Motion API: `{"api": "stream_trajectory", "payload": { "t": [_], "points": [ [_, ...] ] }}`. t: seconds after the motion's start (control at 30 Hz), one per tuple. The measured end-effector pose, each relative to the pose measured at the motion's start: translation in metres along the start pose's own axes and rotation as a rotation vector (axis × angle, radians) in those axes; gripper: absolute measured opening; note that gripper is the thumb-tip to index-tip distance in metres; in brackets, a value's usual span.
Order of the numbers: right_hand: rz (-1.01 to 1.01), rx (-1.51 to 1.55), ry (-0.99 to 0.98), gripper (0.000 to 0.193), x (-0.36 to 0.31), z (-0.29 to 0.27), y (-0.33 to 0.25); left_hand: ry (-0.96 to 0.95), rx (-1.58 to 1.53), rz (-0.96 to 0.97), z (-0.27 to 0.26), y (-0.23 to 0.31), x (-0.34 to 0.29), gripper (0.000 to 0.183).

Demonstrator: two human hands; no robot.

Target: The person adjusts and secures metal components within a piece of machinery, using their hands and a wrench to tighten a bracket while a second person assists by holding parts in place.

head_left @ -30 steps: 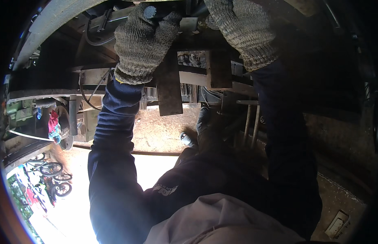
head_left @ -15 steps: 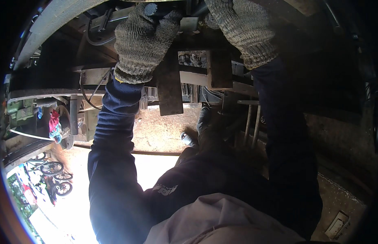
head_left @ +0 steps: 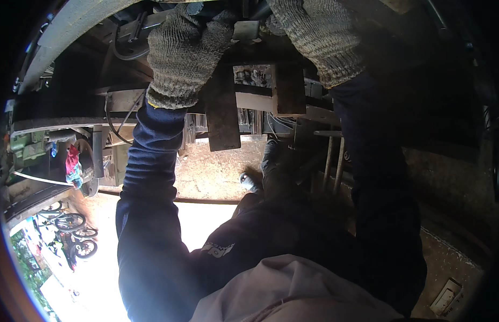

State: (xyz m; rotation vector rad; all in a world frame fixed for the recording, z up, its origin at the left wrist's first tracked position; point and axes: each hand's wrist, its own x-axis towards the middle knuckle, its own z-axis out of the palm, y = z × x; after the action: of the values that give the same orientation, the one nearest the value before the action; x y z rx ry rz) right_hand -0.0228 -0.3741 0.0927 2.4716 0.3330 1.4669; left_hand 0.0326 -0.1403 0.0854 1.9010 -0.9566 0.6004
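Note:
My left hand point(head_left: 182, 59), in a grey knit work glove, is raised at the top of the view. It is closed around a round metal bar point(head_left: 194, 8), whose blunt end shows between the fingers. To its right, my right hand point(head_left: 322, 45) wears a matching glove and has its fingers curled at the top edge. What they grip is hidden in shadow. Between the hands sits a small pale metal block point(head_left: 246, 30). Below my left wrist, a flat dark metal plate point(head_left: 223, 115) hangs down; a shorter dark block point(head_left: 289, 90) is beside it.
Metal beams point(head_left: 255, 101) cross below my hands, with bundles of thin rods point(head_left: 255, 122) behind. A red and blue cloth point(head_left: 73, 165) hangs at the left near a wheel-like disc. Bicycles point(head_left: 69, 222) stand in bright light at lower left. A small pale plate point(head_left: 447, 296) lies at lower right.
Both hands sit slightly further left and higher in the view, and less of the bar's end shows. Their closed grips look the same.

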Motion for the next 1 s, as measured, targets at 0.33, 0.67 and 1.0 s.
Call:
{"api": "stream_trajectory", "payload": {
  "t": [0.33, 0.67, 1.0],
  "points": [
    [-0.021, -0.018, -0.002, 0.038, -0.001, 0.001, -0.001, 0.011, 0.064, -0.004, -0.001, -0.004, -0.002, 0.023],
    [-0.054, -0.060, -0.001, 0.040, -0.002, 0.000, -0.001, -0.002, -0.006, -0.019, -0.001, 0.002, 0.000, 0.025],
    [-0.120, -0.133, 0.035, 0.045, -0.005, 0.004, -0.002, 0.013, 0.020, -0.021, 0.000, 0.008, 0.004, 0.029]
  ]
}}
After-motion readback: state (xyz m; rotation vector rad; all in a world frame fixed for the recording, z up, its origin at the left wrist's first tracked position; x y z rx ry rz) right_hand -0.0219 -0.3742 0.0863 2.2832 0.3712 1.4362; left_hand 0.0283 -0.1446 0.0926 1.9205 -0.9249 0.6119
